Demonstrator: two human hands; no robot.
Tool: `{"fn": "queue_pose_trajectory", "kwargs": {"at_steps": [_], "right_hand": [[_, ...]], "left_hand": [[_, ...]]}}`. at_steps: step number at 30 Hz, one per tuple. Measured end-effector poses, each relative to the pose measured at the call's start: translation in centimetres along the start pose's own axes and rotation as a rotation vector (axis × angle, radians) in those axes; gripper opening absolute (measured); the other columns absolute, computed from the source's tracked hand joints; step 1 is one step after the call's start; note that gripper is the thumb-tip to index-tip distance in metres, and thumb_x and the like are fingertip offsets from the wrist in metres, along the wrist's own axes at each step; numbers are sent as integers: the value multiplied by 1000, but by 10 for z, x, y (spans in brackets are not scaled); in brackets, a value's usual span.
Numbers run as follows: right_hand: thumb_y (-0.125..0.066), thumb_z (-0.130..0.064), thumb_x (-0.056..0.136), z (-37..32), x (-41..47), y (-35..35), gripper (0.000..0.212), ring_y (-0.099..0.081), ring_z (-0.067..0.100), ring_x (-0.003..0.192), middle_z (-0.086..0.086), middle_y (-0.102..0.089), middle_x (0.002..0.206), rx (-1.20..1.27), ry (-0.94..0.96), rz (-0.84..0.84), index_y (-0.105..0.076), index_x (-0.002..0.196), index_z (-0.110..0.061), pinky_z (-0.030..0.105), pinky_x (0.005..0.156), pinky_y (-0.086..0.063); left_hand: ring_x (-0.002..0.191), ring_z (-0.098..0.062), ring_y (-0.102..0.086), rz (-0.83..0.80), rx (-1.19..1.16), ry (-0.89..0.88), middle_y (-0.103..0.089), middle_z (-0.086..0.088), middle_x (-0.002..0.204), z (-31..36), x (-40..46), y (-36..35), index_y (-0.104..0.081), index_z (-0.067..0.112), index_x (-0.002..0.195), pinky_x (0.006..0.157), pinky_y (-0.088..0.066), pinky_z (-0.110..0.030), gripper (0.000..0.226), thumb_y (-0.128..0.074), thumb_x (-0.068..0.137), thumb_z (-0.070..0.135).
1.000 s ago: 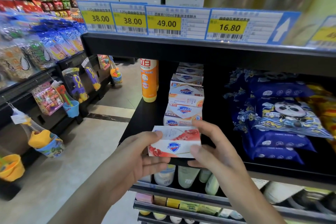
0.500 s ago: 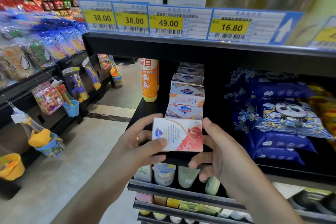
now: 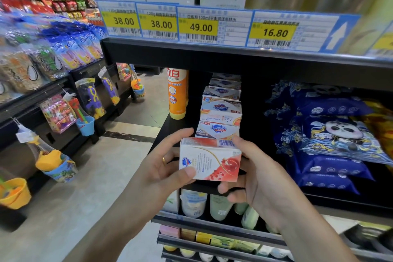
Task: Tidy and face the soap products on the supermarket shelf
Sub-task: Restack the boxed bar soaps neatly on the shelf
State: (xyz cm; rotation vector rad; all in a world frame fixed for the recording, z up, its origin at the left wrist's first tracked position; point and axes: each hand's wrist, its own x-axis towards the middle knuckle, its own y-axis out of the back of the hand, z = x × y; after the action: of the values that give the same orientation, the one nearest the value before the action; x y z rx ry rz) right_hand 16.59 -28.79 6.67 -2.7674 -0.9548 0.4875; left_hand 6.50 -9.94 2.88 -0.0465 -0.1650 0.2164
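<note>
Holding a red-and-white soap box in front of the shelf, both hands grasp it: left hand with thumb on its face, right hand wrapped behind. More soap boxes are stacked just beyond, beside an orange bottle.

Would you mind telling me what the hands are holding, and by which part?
One soap box: the left hand grips its left end, the right hand its right end and underside.
</note>
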Motion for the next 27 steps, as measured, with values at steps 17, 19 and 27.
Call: {"fn": "queue_pose_trajectory", "kwargs": {"at_steps": [17, 19, 27], "right_hand": [[-64, -23, 94, 15, -5, 6, 16, -74, 23, 90, 2, -77, 110, -232, 327, 65, -78, 100, -28, 35, 77, -63], [-61, -25, 86, 19, -5, 9, 22, -72, 18, 105, -5, -73, 120, -283, 404, 51, -76, 102, -28, 40, 85, -62], [-62, -4, 86, 33, -4, 17, 30, -57, 21, 133, -3, -63, 137, -412, 632, -71, -71, 107, -23, 30, 89, -57]], "left_hand": [[101, -33, -77, 69, -158, 534, -77, -12, 116, 15, 12, 4, -80, 28, 113, 71, -62, -38, 88, -67, 54, 92], [98, -32, -77, 33, -201, 580, -77, -16, 115, 16, 12, 4, -81, 21, 113, 71, -62, -38, 89, -68, 56, 89], [95, -25, -75, -38, -314, 625, -73, -17, 127, 21, 13, 0, -76, 20, 124, 66, -62, -33, 78, -78, 69, 75]]}}
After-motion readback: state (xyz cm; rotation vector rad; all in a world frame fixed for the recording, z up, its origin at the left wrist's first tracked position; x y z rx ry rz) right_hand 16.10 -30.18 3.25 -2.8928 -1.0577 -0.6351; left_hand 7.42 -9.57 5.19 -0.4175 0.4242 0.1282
